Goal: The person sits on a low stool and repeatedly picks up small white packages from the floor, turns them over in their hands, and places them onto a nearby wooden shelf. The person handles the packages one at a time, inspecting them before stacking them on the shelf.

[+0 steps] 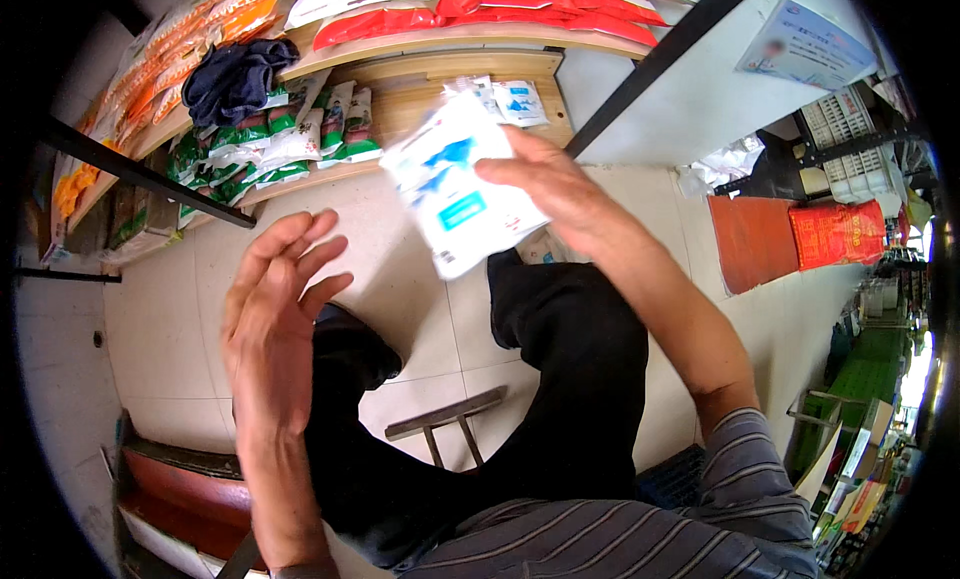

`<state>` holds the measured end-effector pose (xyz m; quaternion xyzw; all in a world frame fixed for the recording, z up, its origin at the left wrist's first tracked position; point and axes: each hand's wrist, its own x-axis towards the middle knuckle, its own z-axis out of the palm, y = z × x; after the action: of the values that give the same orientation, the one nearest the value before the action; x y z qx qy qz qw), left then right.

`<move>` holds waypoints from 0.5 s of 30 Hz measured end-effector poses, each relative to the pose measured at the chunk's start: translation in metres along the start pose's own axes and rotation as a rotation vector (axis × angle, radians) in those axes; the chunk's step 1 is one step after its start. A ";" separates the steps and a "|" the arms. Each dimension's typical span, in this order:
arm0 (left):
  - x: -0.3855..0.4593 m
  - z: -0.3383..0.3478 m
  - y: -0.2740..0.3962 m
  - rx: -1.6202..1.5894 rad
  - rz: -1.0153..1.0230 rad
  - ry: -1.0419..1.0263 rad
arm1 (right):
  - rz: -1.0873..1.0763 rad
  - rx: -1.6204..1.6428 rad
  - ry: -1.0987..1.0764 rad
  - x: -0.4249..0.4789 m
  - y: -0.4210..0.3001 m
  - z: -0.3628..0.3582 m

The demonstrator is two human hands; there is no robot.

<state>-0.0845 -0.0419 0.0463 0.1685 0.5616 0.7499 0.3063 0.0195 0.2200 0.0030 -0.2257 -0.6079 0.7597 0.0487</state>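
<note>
My right hand [544, 185] grips a white plastic packet [457, 196] with blue printing by its right edge, thumb on top. The packet is slightly blurred and tilted, held above the floor in front of the shelf. My left hand [289, 279] is raised to the left of it, fingers apart and curved, holding nothing. Beyond the packet, similar white and blue packets [520, 103] lie on the lower wooden shelf [405, 91]. Green and white packets [277, 140] are piled at that shelf's left part.
Red and white bags [487, 13] lie on the upper shelf, with orange bags [172, 61] and a dark cloth [236, 80] to the left. Black metal posts [660, 61] flank the shelves. A wooden stool [448, 414] stands between my legs. A red bag [838, 234] lies at right.
</note>
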 end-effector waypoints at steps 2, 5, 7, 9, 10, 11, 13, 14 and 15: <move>0.003 -0.003 0.009 0.054 0.041 -0.198 | 0.054 -0.057 0.095 0.014 0.011 -0.033; 0.019 -0.002 -0.001 0.108 -0.051 -0.313 | 0.068 -0.095 0.226 0.049 0.060 -0.091; 0.030 -0.002 -0.026 0.192 -0.192 -0.231 | 0.086 -0.122 0.325 0.074 0.095 -0.122; 0.032 0.000 -0.036 0.402 -0.297 -0.193 | 0.144 -0.026 0.370 0.097 0.119 -0.160; 0.032 0.000 -0.031 0.423 -0.298 -0.268 | 0.174 0.024 0.387 0.108 0.124 -0.168; 0.032 0.000 -0.030 0.442 -0.299 -0.344 | 0.169 0.006 0.438 0.118 0.130 -0.177; 0.032 0.000 -0.036 0.304 -0.315 -0.361 | 0.111 -0.015 0.447 0.143 0.138 -0.197; 0.036 -0.001 -0.037 0.353 -0.300 -0.386 | 0.068 -0.018 0.424 0.156 0.143 -0.210; 0.042 -0.002 -0.037 0.404 -0.280 -0.413 | 0.090 -0.005 0.451 0.168 0.147 -0.224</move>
<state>-0.1073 -0.0091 0.0067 0.2958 0.6429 0.5236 0.4743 -0.0111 0.4432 -0.2191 -0.4168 -0.5727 0.6900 0.1488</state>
